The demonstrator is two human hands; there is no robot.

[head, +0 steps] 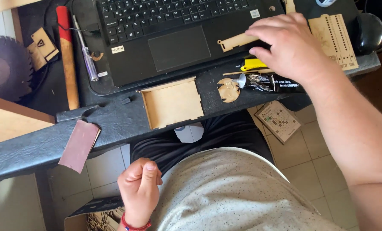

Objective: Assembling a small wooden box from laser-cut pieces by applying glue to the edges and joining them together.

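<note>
Two hands show, well apart: the right hand (287, 47) reaches over the laptop's (169, 38) lower right corner, fingers curled down onto a thin wooden strip (235, 41) that lies across the palm rest, its notched end sticking out to the left; whether the fingers actually pinch it or only press on it I cannot tell. The left hand (139, 188) hangs low by the lap, closed in a loose fist with nothing visible in it. The strip looks like laser-cut plywood: light, stiff, but slim enough to snap at the notches, so it is best taken by its long edges near the middle, not by the slotted tip. Just below the right hand lie a yellow cutter (253, 64) and a dark glue tube (270, 82), its nozzle touching a small wooden disc (228, 90). An open wooden box (172, 102) sits at the desk (37, 145) edge, and a perforated wooden panel (334, 38) lies right of the hand
</note>
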